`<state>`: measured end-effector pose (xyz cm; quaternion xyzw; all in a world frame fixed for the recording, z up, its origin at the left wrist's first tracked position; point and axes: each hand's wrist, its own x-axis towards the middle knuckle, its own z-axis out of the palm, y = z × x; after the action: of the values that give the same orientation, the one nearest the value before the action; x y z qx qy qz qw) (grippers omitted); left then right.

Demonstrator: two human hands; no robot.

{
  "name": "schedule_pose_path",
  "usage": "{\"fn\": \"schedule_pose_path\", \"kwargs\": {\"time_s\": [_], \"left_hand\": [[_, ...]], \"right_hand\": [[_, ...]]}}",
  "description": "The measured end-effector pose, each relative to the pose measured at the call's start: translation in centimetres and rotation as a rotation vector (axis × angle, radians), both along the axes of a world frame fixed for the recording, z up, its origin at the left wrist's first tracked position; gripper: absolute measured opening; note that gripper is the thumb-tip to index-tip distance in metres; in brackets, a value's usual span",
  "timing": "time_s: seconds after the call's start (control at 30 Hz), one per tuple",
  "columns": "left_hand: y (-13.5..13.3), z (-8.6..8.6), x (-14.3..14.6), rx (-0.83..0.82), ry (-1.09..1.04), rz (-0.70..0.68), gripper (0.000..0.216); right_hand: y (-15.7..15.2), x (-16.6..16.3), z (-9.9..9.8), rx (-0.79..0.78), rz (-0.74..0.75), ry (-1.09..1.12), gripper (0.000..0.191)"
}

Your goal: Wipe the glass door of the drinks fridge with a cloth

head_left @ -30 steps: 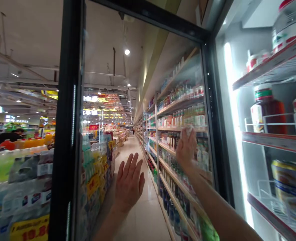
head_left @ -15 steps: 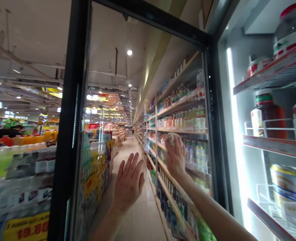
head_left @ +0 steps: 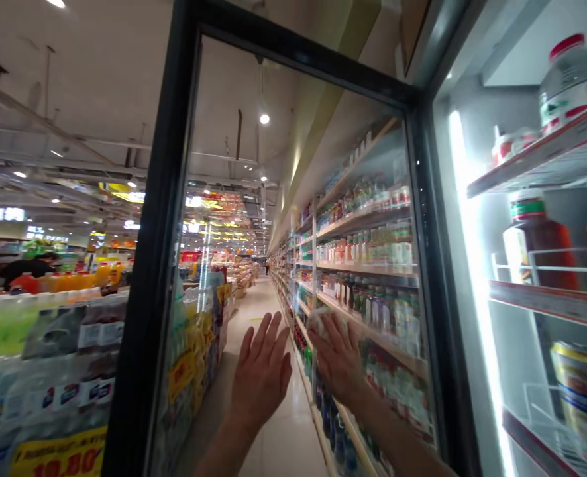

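In the head view, the only one here, a glass door (head_left: 161, 199) with a thick black frame stands swung out from a lit fridge (head_left: 505, 109). The white cloth (head_left: 317, 321) is on the pane, just to the right of the left hand (head_left: 262, 371), trapped between the glass and the fingers of the right hand (head_left: 338, 361). Those fingers have hold of the cloth, lying over it rather than bunching it, probably so that it meets the glass broadly. The left fingers are released and straight, holding nothing; that palm seems to rest against the pane (whether it presses hard, I cannot tell), perhaps to steady the door.

Behind the fridge's front wire rail (head_left: 562, 252) stands a dark red bottle (head_left: 552, 242), the rail presumably there to stop it slipping off.

As for pose, both forearms reach up from the bottom edge, backs of the hands toward the camera. The left hand points upward, thumb apart; the right slants up and leftward, its fingertips near the left thumb.
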<state>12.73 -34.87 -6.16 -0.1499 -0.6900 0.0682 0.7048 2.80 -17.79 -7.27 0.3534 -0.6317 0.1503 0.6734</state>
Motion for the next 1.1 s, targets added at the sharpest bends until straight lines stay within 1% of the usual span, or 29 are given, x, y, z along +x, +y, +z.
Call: {"fn": "schedule_pose_path", "kwargs": {"time_s": [0.03,0.1,0.13,0.17,0.2,0.23,0.3,0.33,0.37,0.4,0.43,0.5,0.53,0.57,0.6,0.67,0.7,0.73,0.77,0.83,0.87,0.9,0.93,1.0,1.03,1.07,1.1], "left_hand": [[0.0,-0.1,-0.1,0.007,-0.005,-0.01,0.033],[-0.1,-0.2,-0.2,0.009,-0.02,-0.017,0.033],[-0.1,-0.2,-0.2,0.01,-0.025,-0.018,0.033],[-0.1,-0.2,-0.2,0.011,-0.025,-0.016,0.033],[-0.1,-0.2,-0.2,0.013,-0.024,-0.014,0.033],[-0.1,-0.2,-0.1,0.015,-0.023,-0.011,0.033],[-0.1,-0.1,0.0,0.016,-0.027,-0.002,0.032],[0.0,-0.1,0.0,0.014,-0.03,0.006,0.032],[0.0,-0.1,0.1,0.011,-0.033,0.013,0.032],[0.0,0.0,0.1,0.006,-0.035,0.019,0.032],[0.0,0.0,0.2,0.001,-0.035,0.021,0.032],[0.1,0.0,0.2,-0.004,-0.029,0.023,0.032],[0.1,0.0,0.2,-0.003,-0.026,0.024,0.032],[0.1,0.0,0.1,0.001,-0.024,0.025,0.033],[0.1,0.0,0.1,0.003,-0.022,0.026,0.033],[0.1,-0.1,0.0,0.006,-0.023,0.024,0.034],[0.1,-0.1,0.0,0.007,-0.023,0.021,0.035],[0.2,-0.1,0.0,0.008,-0.022,0.02,0.035],[0.2,-0.1,0.0,0.009,-0.022,0.022,0.036],[0.3,-0.1,-0.1,0.009,-0.026,0.033,0.037],[0.3,-0.1,-0.1,0.009,-0.029,0.038,0.037],[0.3,-0.1,-0.1,0.009,-0.032,0.039,0.037],[0.3,-0.2,-0.1,0.011,-0.033,0.038,0.037],[0.2,-0.2,-0.2,0.015,-0.028,0.027,0.037],[0.1,-0.2,-0.2,0.015,-0.026,0.022,0.037],[0.0,-0.2,-0.3,0.014,-0.024,0.018,0.036],[0.0,-0.2,-0.3,0.012,-0.021,0.015,0.036]], "right_hand": [[0.1,-0.2,0.0,-0.074,-0.007,-0.009,0.052],[0.6,-0.7,0.4,-0.32,-0.033,-0.052,0.051],[0.7,-0.8,0.6,-0.416,-0.041,-0.078,0.051],[0.6,-0.6,0.5,-0.452,-0.04,-0.096,0.051],[0.3,-0.3,0.2,-0.414,-0.034,-0.103,0.052],[0.0,0.1,-0.3,-0.311,-0.023,-0.097,0.053],[-0.7,0.9,-1.6,-0.016,-0.003,-0.06,0.056],[-0.8,1.1,-2.1,0.092,0.0,-0.04,0.058],[-0.6,1.1,-2.3,0.121,-0.008,-0.027,0.059],[-0.4,0.9,-2.1,0.064,-0.023,-0.029,0.06],[0.0,0.5,-1.8,-0.064,-0.043,-0.045,0.06],[0.5,-0.1,-1.1,-0.382,-0.075,-0.092,0.058],[0.5,-0.2,-1.0,-0.473,-0.082,-0.115,0.057],[0.4,-0.2,-1.2,-0.47,-0.084,-0.135,0.057],[0.2,-0.1,-1.6,-0.374,-0.08,-0.14,0.057],[-0.2,0.3,-3.0,-0.086,-0.069,-0.105,0.061],[-0.2,0.3,-3.6,0.0,-0.069,-0.085,0.062],[0.0,0.2,-4.2,-0.003,-0.074,-0.075,0.062],[0.2,0.1,-4.5,-0.095,-0.082,-0.078,0.062],[0.7,-0.3,-4.6,-0.383,-0.098,-0.129,0.059],[0.8,-0.3,-4.6,-0.466,-0.095,-0.151,0.058],[0.8,-0.3,-4.7,-0.459,-0.084,-0.161,0.058],[0.8,-0.3,-4.8,-0.372,-0.071,-0.156,0.058],[0.9,-0.4,-5.1,-0.126,-0.054,-0.121,0.059],[1.2,-0.7,-5.2,-0.066,-0.056,-0.105,0.059],[1.6,-1.1,-5.2,-0.083,-0.067,-0.103,0.058],[2.1,-1.6,-5.1,-0.181,-0.08,-0.114,0.056]]}}
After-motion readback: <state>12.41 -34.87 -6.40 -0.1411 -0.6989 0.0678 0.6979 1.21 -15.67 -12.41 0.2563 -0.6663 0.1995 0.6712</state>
